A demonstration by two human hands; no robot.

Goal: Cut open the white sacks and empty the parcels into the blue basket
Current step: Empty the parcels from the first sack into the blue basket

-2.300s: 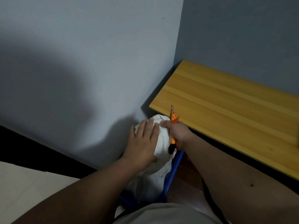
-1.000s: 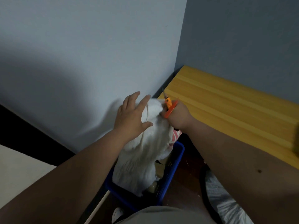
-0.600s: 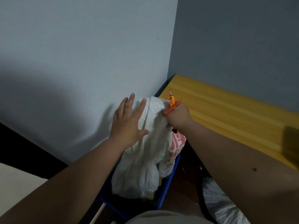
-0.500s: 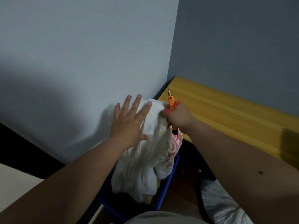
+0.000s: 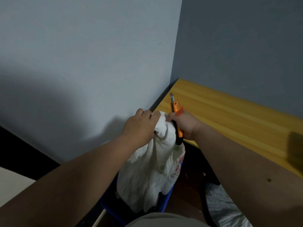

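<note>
A pale grey-blue wall point(image 5: 91, 66) fills the space beyond and to the left of both hands, meeting a darker grey wall point(image 5: 242, 46) in a corner just past the fingertips. To the right of the right hand, and running away from it along the darker wall, lies a yellow wooden tabletop point(image 5: 229, 118), its near corner just under that hand's wrist. Below both hands hangs the white sack point(image 5: 147, 171), bunched and creased, its gathered upper end held up between the two hands and its loose lower end drooping into the blue basket point(image 5: 166, 200), which sits on the dark floor straight beneath the hands and shows only parts of its rim and wall around the cloth. A patch of faint pink print shows on the sack's right side, under the right hand. Lower right of the right forearm, a crumpled grey-white sack point(image 5: 224, 208) lies on the floor, well apart from the basket. The left hand point(image 5: 141, 126) has its fingers curled over the top of the white sack, clutching a fold of it. The right hand point(image 5: 185, 123) is clenched round an orange utility knife point(image 5: 176, 115) and also touches the sack's top edge; the knife stands nearly upright, its short blade pointing up and away above the knuckles, its dark butt poking out below the palm against the cloth.
</note>
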